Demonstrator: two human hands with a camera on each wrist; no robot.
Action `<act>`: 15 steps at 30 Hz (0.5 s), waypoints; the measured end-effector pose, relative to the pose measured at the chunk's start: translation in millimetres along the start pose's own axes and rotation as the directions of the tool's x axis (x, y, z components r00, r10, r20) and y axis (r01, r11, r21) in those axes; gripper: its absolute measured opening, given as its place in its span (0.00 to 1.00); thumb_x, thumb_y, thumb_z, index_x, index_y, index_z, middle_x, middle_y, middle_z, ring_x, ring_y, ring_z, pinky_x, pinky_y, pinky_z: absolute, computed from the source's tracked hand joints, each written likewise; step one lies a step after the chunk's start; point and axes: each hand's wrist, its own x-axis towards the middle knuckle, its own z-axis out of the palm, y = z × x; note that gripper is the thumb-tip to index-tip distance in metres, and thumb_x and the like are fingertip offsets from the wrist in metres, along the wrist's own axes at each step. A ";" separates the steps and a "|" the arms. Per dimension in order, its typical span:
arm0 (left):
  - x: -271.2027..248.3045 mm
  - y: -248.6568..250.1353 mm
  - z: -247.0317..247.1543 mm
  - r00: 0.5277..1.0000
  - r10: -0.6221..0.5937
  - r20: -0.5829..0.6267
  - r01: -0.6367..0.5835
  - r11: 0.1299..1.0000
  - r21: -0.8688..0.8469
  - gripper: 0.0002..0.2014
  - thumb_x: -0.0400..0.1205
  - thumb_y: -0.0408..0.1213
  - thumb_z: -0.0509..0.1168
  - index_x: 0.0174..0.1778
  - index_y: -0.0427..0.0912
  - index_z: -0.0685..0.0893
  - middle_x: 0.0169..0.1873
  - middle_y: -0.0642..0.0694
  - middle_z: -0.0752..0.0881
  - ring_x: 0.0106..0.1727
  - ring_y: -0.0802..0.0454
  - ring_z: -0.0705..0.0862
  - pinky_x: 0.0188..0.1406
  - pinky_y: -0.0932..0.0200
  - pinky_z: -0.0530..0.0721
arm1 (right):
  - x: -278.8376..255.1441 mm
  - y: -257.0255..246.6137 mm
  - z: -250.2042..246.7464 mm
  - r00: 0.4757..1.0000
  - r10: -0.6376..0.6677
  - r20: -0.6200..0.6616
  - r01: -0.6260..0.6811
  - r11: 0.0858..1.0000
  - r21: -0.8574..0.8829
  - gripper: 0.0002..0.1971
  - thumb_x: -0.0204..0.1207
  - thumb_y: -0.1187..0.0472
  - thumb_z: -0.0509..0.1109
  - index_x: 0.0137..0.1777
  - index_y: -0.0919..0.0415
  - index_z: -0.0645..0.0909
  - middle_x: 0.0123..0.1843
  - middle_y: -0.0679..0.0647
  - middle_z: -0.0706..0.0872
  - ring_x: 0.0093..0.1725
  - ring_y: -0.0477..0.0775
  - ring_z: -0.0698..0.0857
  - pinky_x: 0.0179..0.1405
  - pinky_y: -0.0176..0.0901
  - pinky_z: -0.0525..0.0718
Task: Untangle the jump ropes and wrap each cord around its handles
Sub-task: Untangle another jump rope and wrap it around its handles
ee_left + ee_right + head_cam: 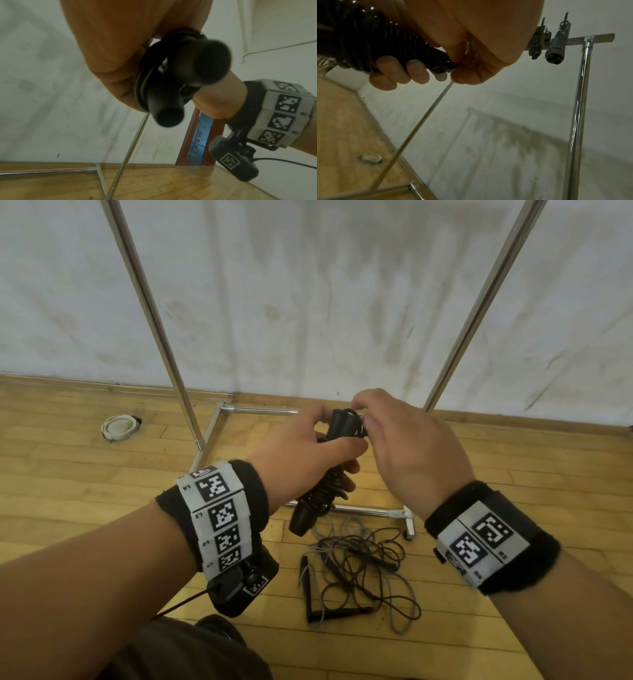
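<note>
The left hand (pixel 301 446) grips the wrapped black jump rope (pixel 322 491) while the right hand (pixel 404 440) pinches its cord end at the handle tops, likely tucking it before the floor tangle (pixel 359 570).

I see wood floor (pixel 85 474) | tangled ropes (pixel 359 570) below fingers | white ring (pixel 118 426) far left | rack base (pixel 363 510) beneath fingers

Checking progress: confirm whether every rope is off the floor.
No: a tangle of loose cords lies on the wooden floor below the wrapped rope.
</note>
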 end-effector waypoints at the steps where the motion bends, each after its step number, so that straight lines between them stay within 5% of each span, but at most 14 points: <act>1: -0.1 0.7 0.9 1.000 0.005 0.007 -0.005 1.000 -0.021 0.21 0.81 0.47 0.76 0.68 0.52 0.80 0.44 0.40 0.95 0.43 0.35 0.96 0.47 0.38 0.94 | 0.2 -0.5 0.0 0.999 0.033 -0.006 -0.033 0.998 0.048 0.10 0.89 0.58 0.61 0.67 0.47 0.72 0.36 0.40 0.79 0.34 0.45 0.81 0.30 0.47 0.83; 5: -0.9 6.1 1.5 0.999 0.043 0.023 -0.040 0.992 -0.120 0.14 0.89 0.45 0.71 0.70 0.59 0.84 0.42 0.40 0.92 0.38 0.33 0.93 0.39 0.45 0.92 | -0.1 -2.3 -7.3 0.985 0.175 -0.006 -0.162 0.927 0.338 0.10 0.89 0.57 0.62 0.67 0.46 0.74 0.34 0.47 0.82 0.35 0.46 0.82 0.32 0.46 0.81; 11: 5.2 15.8 -0.2 0.997 0.071 -0.035 -0.074 0.994 -0.085 0.10 0.82 0.49 0.71 0.56 0.52 0.88 0.43 0.42 0.91 0.39 0.37 0.94 0.44 0.37 0.94 | 0.9 -9.0 -20.2 0.933 0.354 0.064 -0.309 0.696 0.648 0.11 0.86 0.63 0.68 0.64 0.51 0.76 0.36 0.56 0.88 0.36 0.45 0.87 0.36 0.32 0.83; 15: 5.1 16.1 -3.2 0.995 0.098 0.004 -0.097 0.990 -0.100 0.10 0.82 0.44 0.73 0.56 0.47 0.85 0.51 0.37 0.92 0.46 0.35 0.95 0.42 0.40 0.92 | 1.6 -13.0 -20.7 0.874 0.462 0.149 -0.395 0.499 0.771 0.11 0.85 0.66 0.69 0.64 0.54 0.77 0.36 0.55 0.89 0.33 0.47 0.87 0.33 0.38 0.84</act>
